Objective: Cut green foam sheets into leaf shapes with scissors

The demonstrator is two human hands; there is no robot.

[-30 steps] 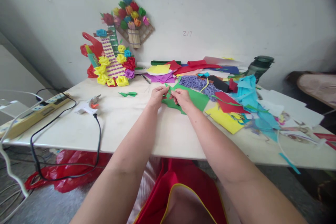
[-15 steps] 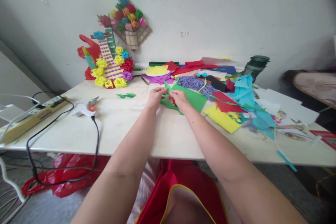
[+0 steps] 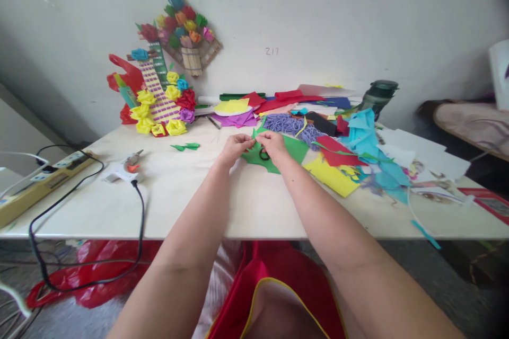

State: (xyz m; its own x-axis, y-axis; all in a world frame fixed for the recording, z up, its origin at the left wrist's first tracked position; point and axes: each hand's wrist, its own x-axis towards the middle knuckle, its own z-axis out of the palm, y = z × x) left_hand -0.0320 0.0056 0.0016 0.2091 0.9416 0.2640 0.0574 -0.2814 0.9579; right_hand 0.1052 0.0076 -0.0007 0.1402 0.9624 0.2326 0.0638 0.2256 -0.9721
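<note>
My left hand (image 3: pixel 237 148) and my right hand (image 3: pixel 273 146) meet over the middle of the table, fingertips almost touching. Between them they pinch a small green paper piece (image 3: pixel 254 131), its pointed tip sticking up. A black loop (image 3: pixel 264 155), like a scissor handle, shows under my right fingers; whether it hangs from that hand or lies on the sheet I cannot tell. Beneath the hands lies a large green paper sheet (image 3: pixel 292 154). Two cut green leaf shapes (image 3: pixel 185 146) rest on the table to the left.
A white glue gun (image 3: pixel 124 168) with a black cord and a power strip (image 3: pixel 47 183) are at left. Paper flowers decorate a tower model (image 3: pixel 159 87) behind. Purple yarn (image 3: pixel 292 126), yellow paper (image 3: pixel 332 174), blue crepe paper (image 3: pixel 363 135) and a dark bottle (image 3: pixel 377 98) stand or lie rightward.
The view has shifted slightly, so the table things sit a little further left. My fingertips have come closer together on the green piece, and the black loop now shows clearly under my right hand.
</note>
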